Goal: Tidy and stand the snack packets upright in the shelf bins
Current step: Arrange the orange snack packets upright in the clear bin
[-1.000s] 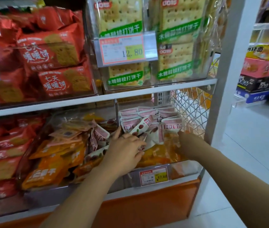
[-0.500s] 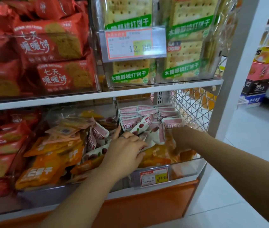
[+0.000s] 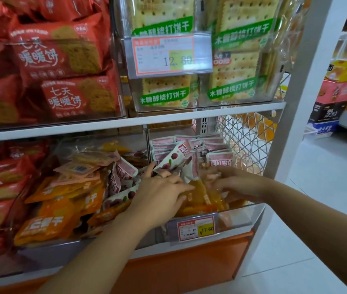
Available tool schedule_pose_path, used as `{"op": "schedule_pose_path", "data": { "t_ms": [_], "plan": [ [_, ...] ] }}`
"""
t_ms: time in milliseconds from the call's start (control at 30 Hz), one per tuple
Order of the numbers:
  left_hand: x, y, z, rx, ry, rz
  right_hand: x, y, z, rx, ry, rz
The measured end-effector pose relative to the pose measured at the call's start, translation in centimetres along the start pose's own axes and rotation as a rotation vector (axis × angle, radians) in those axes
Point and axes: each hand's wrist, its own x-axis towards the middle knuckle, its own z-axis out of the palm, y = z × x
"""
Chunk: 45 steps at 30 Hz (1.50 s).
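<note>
Here, pink packets [image 3: 220, 159]; price tag [image 3: 196, 229] "17.60".

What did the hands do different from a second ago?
The right hand slid left over the orange packets, closer to the left hand; it is too blurred to tell whether it grips anything. The left hand stayed resting on those packets, and the pink packets behind stayed standing.
</note>
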Motion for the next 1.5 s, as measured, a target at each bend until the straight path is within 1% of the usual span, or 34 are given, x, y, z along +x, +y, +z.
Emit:
{"op": "schedule_pose_path", "data": {
  "t_ms": [33,100,133,200,233,333,400,500,667,800,900,967,1100,1267,1367,1500],
  "plan": [
    [0.3,-0.2,-0.1,0.024,-0.029,0.003,0.0,0.0,0.5,0.022,0.011,-0.024],
    [1.1,-0.6,-0.4,0.076,-0.098,0.008,0.5,0.1,1.4,-0.147,0.111,-0.102],
    [1.5,-0.8,-0.6,0.094,-0.140,0.006,0.7,0.1,1.9,-0.194,0.158,-0.133],
    [2.5,-1.0,-1.1,0.111,-0.203,-0.014,1.0,0.4,2.5,-0.192,0.209,-0.163],
    [2.8,-1.0,-1.3,0.123,-0.215,-0.031,1.3,0.6,2.4,-0.191,0.220,-0.188],
    [3.8,-1.4,-1.6,0.154,-0.203,-0.076,1.0,0.6,2.4,-0.290,0.222,-0.206],
    [4.0,-2.0,-1.6,0.128,-0.207,-0.104,0.5,0.5,2.7,-0.351,0.248,-0.233],
    [4.0,-2.6,-1.4,0.031,-0.209,-0.149,-0.7,0.4,2.5,-0.386,0.332,-0.288],
    [3.5,-2.4,-1.1,-0.147,-0.146,-0.184,-3.6,-0.6,1.0,-0.315,0.612,-0.361],
    [2.8,-2.3,-1.3,-0.282,-0.127,-0.145,-5.6,-1.3,1.0,-0.191,0.786,-0.461],
    [1.9,-1.6,-1.4,-0.485,-0.053,-0.128,-6.6,-1.9,1.3,-0.075,0.895,-0.508],
    [1.2,-1.1,-1.7,-0.645,0.001,-0.141,-7.2,-2.3,1.8,-0.050,0.962,-0.545],
    [-0.6,0.3,-2.7,-0.900,0.103,-0.135,-7.6,-3.5,4.6,-0.003,0.965,-0.652],
    [-3.5,-0.7,-3.2,-1.114,0.332,-0.282,-7.0,-5.7,8.9,-0.025,0.905,-0.828],
    [-5.9,-3.1,-3.3,-1.094,0.455,-0.352,-5.7,-7.3,11.3,-0.077,0.858,-0.980],
    [-8.6,-6.5,-3.8,-1.057,0.553,-0.414,-2.9,-9.5,13.4,-0.318,0.801,-1.154]
  ]
}}
